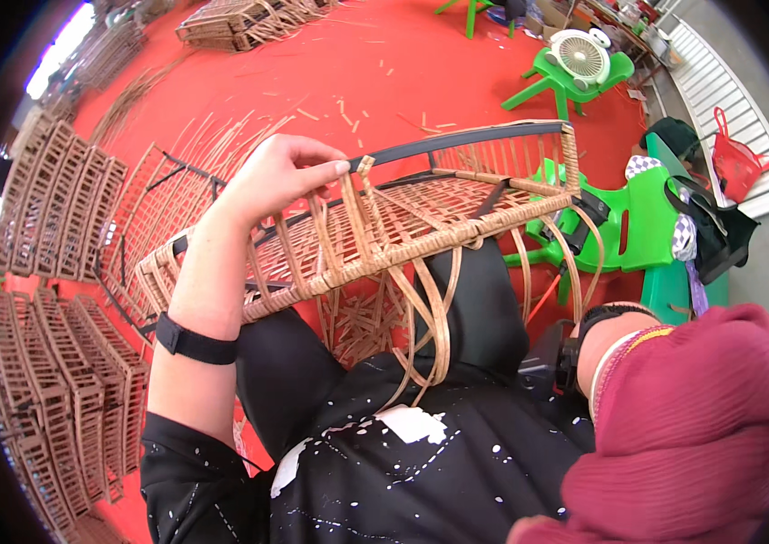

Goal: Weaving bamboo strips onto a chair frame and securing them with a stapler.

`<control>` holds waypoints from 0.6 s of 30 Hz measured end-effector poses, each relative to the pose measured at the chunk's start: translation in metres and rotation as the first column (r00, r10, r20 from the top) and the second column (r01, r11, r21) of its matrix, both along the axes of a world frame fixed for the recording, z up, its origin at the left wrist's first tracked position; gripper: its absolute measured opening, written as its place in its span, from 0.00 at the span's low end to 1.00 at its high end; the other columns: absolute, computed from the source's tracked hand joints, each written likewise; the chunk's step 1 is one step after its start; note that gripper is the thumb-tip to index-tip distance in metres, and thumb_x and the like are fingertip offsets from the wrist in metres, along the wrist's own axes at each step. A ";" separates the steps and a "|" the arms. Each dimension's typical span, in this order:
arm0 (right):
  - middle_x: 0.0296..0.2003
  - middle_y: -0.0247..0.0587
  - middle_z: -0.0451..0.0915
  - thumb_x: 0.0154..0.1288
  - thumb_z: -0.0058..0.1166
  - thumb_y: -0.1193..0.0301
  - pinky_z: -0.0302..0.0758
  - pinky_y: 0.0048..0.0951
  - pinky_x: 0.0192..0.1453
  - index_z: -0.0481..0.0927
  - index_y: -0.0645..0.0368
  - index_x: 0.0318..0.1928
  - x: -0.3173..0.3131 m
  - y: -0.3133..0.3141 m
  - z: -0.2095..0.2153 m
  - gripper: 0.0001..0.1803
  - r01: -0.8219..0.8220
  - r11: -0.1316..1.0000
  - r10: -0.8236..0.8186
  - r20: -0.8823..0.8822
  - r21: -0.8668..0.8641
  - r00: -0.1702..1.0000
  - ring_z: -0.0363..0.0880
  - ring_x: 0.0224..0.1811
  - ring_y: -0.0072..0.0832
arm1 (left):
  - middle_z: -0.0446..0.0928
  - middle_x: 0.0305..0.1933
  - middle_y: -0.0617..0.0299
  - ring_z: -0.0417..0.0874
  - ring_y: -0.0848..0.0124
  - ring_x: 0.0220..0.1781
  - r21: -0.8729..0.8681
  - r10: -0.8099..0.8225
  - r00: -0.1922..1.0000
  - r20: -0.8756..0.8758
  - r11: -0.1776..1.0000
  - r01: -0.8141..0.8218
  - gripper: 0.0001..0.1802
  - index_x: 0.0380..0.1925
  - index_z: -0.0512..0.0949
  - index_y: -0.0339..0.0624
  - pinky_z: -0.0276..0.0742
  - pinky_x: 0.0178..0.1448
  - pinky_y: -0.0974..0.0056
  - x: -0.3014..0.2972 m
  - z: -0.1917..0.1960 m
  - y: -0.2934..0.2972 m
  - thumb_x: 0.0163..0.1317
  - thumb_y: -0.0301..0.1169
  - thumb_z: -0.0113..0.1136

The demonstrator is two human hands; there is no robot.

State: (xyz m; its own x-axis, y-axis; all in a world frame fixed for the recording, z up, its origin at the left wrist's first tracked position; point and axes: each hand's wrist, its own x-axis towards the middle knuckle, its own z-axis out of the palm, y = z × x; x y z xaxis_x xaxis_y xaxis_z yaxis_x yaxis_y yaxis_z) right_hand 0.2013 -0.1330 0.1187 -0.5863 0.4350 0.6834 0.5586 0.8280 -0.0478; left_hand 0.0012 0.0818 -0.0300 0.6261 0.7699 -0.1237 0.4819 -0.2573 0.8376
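A woven rattan basket (421, 240) with a dark metal frame rests tilted across my thighs, long loose rattan strips (439, 331) hanging from its near edge. At its upper rim my left hand (280, 177) is closed, thumb and fingers pinching the black frame bar (457, 143) beside an upright rattan strip. My right arm, in a burgundy sleeve, reaches in from the lower right. Of my right hand only the wrist (616, 340) with dark bands shows; its fingers are hidden. A dark object (543, 363) lies beside that wrist, too obscured to name.
Stacked rattan baskets (58, 199) stand at the left, more (253, 20) at the far side. Rattan offcuts litter the red floor (312, 82). To the right, a green chair (625, 218) bears a black tool (575, 231); beyond, a white fan (581, 56) sits on a green stool (530, 86).
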 end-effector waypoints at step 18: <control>0.27 0.35 0.75 0.51 0.59 0.69 0.76 0.36 0.29 0.80 0.49 0.37 0.002 0.064 -0.099 0.11 0.157 0.934 -0.078 0.245 -0.320 0.966 0.81 0.31 0.36 | 0.80 0.29 0.67 0.78 0.78 0.31 -0.035 -0.084 0.993 -0.081 0.996 0.081 0.18 0.43 0.83 0.37 0.75 0.38 0.69 -0.006 0.004 0.007 0.66 0.41 0.60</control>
State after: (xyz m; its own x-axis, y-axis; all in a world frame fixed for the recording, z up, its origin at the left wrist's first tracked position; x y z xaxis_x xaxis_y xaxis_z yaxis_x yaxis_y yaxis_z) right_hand 0.2031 -0.0691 0.0196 -0.6375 0.6899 0.3430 0.6794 0.7133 -0.1720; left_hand -0.0051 0.0892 -0.0257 0.6739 0.7110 -0.2010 0.5277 -0.2728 0.8044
